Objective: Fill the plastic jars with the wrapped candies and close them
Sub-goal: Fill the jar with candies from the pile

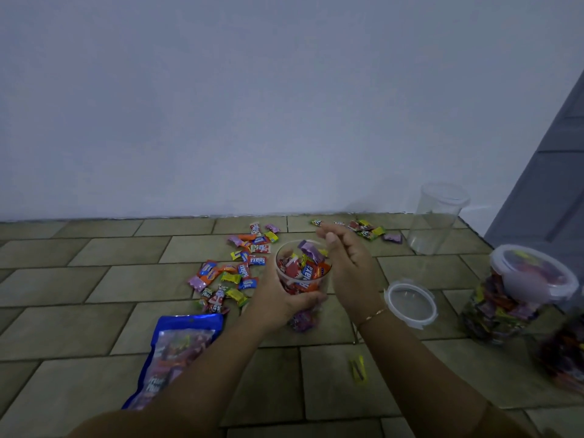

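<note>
Gripping the nearly full jar (302, 279) low above the floor, the left hand (286, 303) steadied it; the right hand (347, 263) hovered loosely open at the rim; keeping the mouth level seemingly mattered, with the lid (410, 303) lying near.

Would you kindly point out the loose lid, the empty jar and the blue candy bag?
loose lid (410, 302): head view, clear centre panel.
empty jar (434, 221): head view, side wall.
blue candy bag (177, 343): head view, front face.
</note>
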`<state>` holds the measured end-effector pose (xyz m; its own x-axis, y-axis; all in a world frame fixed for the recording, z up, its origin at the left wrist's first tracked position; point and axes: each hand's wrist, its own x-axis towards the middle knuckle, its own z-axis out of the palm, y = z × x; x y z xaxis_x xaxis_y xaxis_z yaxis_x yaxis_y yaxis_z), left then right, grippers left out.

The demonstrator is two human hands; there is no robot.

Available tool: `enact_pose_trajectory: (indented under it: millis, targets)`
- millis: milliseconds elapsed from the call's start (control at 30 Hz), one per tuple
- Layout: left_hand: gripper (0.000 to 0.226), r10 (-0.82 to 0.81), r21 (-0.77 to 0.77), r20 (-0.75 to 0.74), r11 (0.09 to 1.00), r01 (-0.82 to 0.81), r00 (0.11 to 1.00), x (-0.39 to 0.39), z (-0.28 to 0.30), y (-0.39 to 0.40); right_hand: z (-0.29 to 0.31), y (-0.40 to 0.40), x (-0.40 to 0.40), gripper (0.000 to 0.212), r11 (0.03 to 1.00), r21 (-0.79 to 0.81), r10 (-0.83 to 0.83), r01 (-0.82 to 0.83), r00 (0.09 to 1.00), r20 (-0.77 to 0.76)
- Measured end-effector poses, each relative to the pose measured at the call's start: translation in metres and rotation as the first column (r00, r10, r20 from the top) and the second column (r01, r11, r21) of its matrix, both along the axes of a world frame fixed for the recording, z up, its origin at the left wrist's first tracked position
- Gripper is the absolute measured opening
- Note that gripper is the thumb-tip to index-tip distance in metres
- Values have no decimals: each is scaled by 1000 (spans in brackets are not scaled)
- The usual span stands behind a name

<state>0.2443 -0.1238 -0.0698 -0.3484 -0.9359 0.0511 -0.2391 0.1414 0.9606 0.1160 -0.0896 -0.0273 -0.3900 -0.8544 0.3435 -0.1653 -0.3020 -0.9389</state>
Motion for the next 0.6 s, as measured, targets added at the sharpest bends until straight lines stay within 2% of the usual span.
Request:
enact_pose_trajectory:
  millis: [67, 100, 133, 167, 200, 233, 300, 333, 400, 467, 533, 600]
  targets:
    - [91, 2, 17, 1, 1000, -2, 1000, 0, -1, 0, -7, -3, -9, 22, 989, 65, -138, 136, 990, 27]
    - [94, 1, 23, 2, 1000, -1, 1000, 1, -1, 0, -12, -5, -16, 21, 971, 147, -185, 189, 982, -39]
    - [97, 0, 31, 7, 1000, -1, 1000, 1, -1, 1, -17, -5, -23, 20, 939, 270, -173, 214, 971, -168]
    - [100, 0, 34, 11, 999, -1, 1000, 1, 0, 0, -21, -3, -30, 22, 886, 408, -81, 221, 939, -333]
    - [104, 0, 41, 13, 999, -1, 1000, 2, 0, 1, -25, 0, -37, 29, 807, 546, 85, 223, 872, -482]
    - [106, 0, 49, 15, 999, -1, 1000, 1, 0, 1, -28, 5, -41, 40, 702, 669, 284, 244, 766, -577]
    - [106, 0, 46, 9, 999, 0, 1000, 1, -2, 0, -27, 18, -42, 58, 503, 792, 617, 345, 498, -609]
    - [106, 1, 49, 10, 999, -2, 1000, 1, -3, 0, -26, 24, -41, 62, 434, 814, 709, 386, 411, -573]
    - [107, 4, 51, 2, 999, -5, 1000, 1, -3, 0, -26, 32, -39, 60, 362, 833, 800, 418, 320, -508]
    - [105, 6, 51, -9, 999, -5, 1000, 0, -2, 1, -26, 34, -38, 52, 310, 862, 842, 402, 304, -445]
    - [96, 5, 45, -28, 999, -4, 1000, -1, 0, 3, -26, 36, -36, 41, 266, 901, 850, 343, 358, -387]
    - [93, 9, 39, -38, 999, -8, 999, -1, 1, 4, -27, 37, -35, 37, 286, 908, 837, 306, 382, -392]
